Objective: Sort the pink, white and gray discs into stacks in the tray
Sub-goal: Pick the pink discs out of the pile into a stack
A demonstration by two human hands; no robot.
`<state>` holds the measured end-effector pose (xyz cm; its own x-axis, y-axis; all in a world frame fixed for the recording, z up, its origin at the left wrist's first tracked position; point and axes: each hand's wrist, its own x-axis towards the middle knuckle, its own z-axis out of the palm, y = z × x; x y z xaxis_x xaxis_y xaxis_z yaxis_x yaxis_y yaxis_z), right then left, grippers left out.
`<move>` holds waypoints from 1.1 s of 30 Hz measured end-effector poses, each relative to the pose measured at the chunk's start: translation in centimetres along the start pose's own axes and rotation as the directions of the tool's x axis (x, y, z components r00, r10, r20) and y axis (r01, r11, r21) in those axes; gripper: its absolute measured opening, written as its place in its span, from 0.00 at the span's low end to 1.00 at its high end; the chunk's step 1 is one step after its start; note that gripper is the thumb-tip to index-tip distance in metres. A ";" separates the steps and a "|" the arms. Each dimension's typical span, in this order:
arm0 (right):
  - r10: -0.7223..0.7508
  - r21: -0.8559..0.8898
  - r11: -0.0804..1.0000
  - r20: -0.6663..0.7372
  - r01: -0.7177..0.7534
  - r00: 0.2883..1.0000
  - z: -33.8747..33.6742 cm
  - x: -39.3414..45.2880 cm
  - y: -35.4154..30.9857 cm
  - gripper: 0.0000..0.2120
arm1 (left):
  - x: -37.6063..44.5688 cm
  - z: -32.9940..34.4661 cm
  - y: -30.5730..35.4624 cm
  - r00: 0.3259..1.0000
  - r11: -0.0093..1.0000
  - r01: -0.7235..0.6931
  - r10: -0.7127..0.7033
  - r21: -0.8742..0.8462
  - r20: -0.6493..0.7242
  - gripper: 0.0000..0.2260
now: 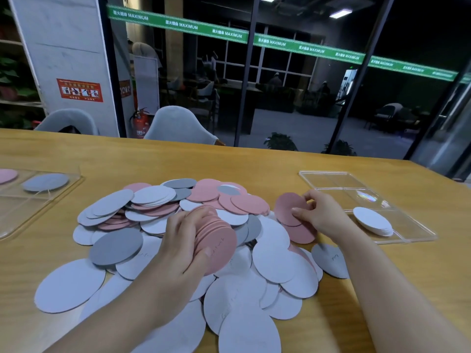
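**Sorting discs: both hands at the pile**

Far left, a clear tray (38, 200) on the tabletop (254, 159) holds a pink disc (6, 175) and a gray disc (46, 182), each in its own compartment. At centre lies a loose pile (178, 250) of pink, white and gray discs. The left hand (183, 240) reaches in from below, its grip closed around a pink stack (216, 233) held on edge, faces toward the lower right. Right of the pile, the right hand (318, 212) pinches a single pink disc (288, 207), tilted upright, thumb on the near face. Beyond it, a second clear tray (339, 182) carries a short white stack (372, 221) lying flat in its near right compartment.
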<state>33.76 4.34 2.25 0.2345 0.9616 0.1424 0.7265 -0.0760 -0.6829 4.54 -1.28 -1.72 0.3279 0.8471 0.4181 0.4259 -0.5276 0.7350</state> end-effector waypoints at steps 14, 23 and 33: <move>-0.265 0.701 0.710 0.174 0.070 0.948 -1.0 -6.1 -6.4 0.11 | 0.2 -0.1 0.3 1.000 0.994 0.023 -0.023 -0.109 0.002 0.27; -0.386 0.473 0.841 0.182 0.264 0.904 3.3 -7.6 -7.0 0.05 | 1.2 0.3 -1.1 0.999 0.996 0.025 -0.028 -0.082 -0.038 0.27; -0.441 0.311 0.866 0.113 0.390 0.890 5.5 -9.3 -8.4 0.12 | -0.2 0.1 0.5 0.999 1.000 -0.021 0.021 0.012 0.027 0.22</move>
<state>21.91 -2.50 2.69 -0.1846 0.9193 0.3475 0.5199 0.3914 -0.7593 4.80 -1.75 -1.48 0.3595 0.8340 0.4185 0.4288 -0.5460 0.7197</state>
